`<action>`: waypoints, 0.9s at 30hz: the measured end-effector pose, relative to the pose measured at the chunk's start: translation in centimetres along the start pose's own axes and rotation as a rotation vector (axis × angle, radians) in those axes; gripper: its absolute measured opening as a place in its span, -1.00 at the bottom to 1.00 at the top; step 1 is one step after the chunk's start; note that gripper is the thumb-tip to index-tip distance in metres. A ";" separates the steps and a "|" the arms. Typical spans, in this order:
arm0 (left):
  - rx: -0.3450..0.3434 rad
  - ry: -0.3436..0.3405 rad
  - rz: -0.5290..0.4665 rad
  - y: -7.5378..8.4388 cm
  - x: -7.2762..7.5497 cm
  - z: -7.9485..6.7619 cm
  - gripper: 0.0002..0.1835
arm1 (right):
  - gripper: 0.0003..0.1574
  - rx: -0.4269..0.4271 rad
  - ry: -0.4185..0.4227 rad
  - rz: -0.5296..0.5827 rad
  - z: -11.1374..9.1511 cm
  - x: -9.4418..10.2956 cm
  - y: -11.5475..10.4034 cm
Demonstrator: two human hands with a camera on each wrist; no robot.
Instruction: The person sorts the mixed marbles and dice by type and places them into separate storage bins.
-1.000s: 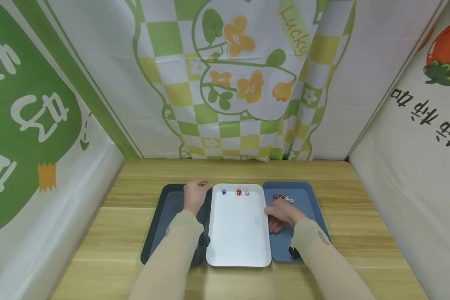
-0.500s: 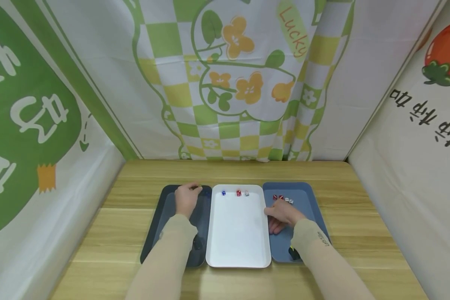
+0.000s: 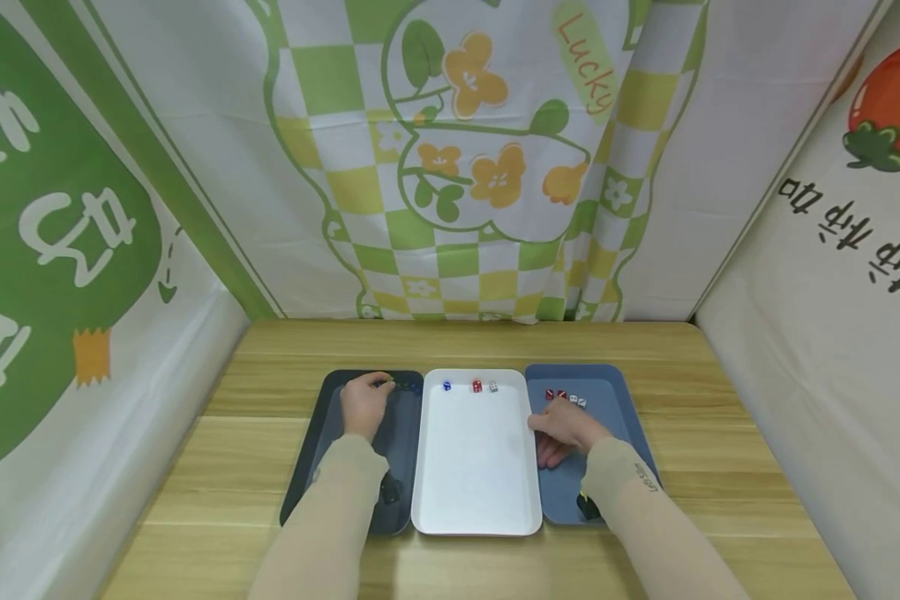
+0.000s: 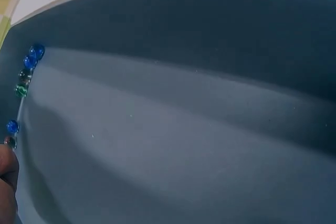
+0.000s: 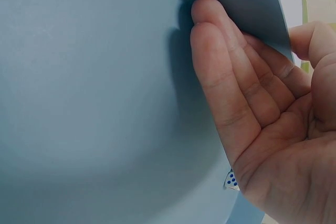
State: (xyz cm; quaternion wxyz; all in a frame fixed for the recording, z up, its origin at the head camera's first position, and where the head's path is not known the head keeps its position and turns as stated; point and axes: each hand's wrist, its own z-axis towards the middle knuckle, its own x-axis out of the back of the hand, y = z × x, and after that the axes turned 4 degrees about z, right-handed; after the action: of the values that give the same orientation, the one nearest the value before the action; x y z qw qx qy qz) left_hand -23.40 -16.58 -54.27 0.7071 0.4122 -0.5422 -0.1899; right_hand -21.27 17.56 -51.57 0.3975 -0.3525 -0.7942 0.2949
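Observation:
My left hand (image 3: 364,404) is at the far side of the dark tray (image 3: 322,433), fingers bent. In the left wrist view its fingertips (image 4: 7,161) meet a dark reddish glass marble (image 4: 10,141), which they partly cover; whether they pinch it cannot be told. Several blue and green marbles (image 4: 30,61) line the same wall. My right hand (image 3: 570,427) grips the blue tray (image 3: 621,392) by its left wall, thumb outside, nearly straight fingers (image 5: 215,56) inside. Two red dice (image 3: 562,394) and two white dice (image 3: 573,400) lie beyond it in that tray.
Between the two lies a white tray (image 3: 476,467), its far end holding a small blue piece (image 3: 446,386), a red die (image 3: 477,386) and a white die (image 3: 493,387). All stand on a wooden table (image 3: 720,467), with printed curtains (image 3: 457,275) behind and at both sides.
My left hand has moved left and slightly nearer, from beside the white tray's far-left corner to the row of marbles in the dark tray. The right hand stays put.

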 end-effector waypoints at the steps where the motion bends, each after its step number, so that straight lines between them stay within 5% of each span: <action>1: -0.001 0.000 -0.002 -0.1 0.0 0.0 -0.79 | -0.62 0.002 0.001 0.000 -0.1 0.0 0.0; 27: 0.047 0.009 0.103 -1.7 0.2 -0.2 -0.78 | -0.63 -0.008 0.000 0.007 0.1 0.0 0.1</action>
State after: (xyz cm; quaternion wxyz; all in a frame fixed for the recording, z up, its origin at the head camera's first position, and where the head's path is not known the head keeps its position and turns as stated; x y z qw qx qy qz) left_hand -22.82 -17.66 -55.48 0.7086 0.4011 -0.5637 -0.1389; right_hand -21.33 17.59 -51.69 0.3951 -0.3570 -0.7940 0.2932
